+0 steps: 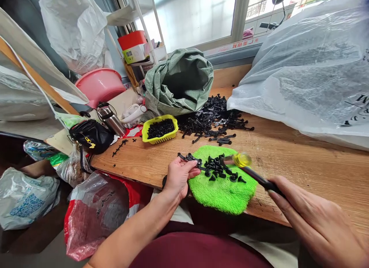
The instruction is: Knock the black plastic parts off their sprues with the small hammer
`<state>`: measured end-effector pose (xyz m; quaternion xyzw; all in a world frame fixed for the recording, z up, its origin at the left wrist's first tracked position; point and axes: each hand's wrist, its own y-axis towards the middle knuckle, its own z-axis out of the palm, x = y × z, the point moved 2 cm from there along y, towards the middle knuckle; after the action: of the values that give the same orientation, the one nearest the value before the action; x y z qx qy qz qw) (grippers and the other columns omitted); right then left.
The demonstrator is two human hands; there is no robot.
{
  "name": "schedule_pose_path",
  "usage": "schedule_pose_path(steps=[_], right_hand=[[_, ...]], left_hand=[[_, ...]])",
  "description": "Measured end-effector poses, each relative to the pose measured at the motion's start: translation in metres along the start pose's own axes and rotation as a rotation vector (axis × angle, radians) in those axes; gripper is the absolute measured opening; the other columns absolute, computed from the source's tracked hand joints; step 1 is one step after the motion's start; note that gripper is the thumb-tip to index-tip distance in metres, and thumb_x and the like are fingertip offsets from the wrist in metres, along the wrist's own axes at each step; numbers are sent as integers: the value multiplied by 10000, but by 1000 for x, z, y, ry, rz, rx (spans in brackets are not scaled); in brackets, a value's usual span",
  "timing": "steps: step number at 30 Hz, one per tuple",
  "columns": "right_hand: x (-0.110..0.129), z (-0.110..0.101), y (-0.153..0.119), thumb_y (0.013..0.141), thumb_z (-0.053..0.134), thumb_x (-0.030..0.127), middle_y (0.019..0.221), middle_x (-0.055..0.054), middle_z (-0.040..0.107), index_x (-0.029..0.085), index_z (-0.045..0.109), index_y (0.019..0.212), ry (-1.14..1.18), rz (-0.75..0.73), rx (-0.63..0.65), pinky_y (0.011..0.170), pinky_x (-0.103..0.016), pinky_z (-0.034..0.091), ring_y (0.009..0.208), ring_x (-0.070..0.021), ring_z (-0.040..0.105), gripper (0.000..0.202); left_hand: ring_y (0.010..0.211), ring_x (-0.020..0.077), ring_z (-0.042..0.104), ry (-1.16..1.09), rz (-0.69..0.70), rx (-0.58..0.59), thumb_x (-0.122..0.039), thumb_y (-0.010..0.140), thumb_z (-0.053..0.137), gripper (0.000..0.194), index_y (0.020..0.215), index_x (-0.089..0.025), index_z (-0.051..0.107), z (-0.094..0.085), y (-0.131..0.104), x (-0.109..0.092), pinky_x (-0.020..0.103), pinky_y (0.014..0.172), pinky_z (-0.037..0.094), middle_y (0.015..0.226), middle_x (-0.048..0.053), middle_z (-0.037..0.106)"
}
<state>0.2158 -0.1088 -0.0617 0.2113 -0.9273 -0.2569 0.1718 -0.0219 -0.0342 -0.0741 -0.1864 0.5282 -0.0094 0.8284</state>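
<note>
My left hand (180, 173) is closed on several black plastic parts (188, 157) at the left edge of a bright green cloth (221, 200). In my right hand (305, 210) is the black handle of a mallet (242, 160) with a yellow end. Its head is over the cloth, slightly blurred, and I cannot tell whether it touches anything. Small black plug-like pieces (213, 168) lie loose on the cloth, between my left hand and the mallet head.
A yellow basket (174, 134) of small black pieces stands behind the cloth. Beside it, long black parts (213, 114) spill near a green woven sack (178, 99). A large white plastic bag (302, 91) covers the back right. A red-edged plastic bag (95, 218) hangs below the table's left edge.
</note>
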Motion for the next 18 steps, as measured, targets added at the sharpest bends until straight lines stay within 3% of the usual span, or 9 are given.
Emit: schedule_pose_path(steps=[2,6,10,14,18], right_hand=[[9,1,18,1001,281,250,786,-73,701,208,493,986,-50,-148,21,431,-281,470,614,-235,685,217],[16,5,34,970,193,159,526,11,585,224,461,861,-140,-253,26,324,-305,349,393,-211,587,296],[17,3,35,984,255,219,580,22,555,231,426,865,-72,-226,-1,383,-275,369,431,-173,580,209],[21,8,35,939,238,130,525,22,535,211,447,893,-156,-287,66,350,-284,338,379,-180,554,229],[21,6,38,976,245,196,654,-51,638,200,465,907,-192,-304,2,345,-270,375,482,-207,636,231]], left_hand=[[441,62,575,13,15,-4,-79,599,738,222,735,-99,563,1,0,0,145,438,498,609,-5,627],[433,87,593,67,46,-4,-143,584,765,282,755,-112,542,2,0,1,152,415,493,585,-8,623],[422,99,595,90,66,17,-193,580,769,313,768,-120,530,2,0,4,157,407,496,538,-22,603],[430,94,596,91,79,22,-200,577,769,318,763,-120,525,2,1,6,162,418,511,552,-20,611],[429,101,595,80,86,19,-213,578,785,330,748,-124,517,2,2,7,166,403,508,530,-32,590]])
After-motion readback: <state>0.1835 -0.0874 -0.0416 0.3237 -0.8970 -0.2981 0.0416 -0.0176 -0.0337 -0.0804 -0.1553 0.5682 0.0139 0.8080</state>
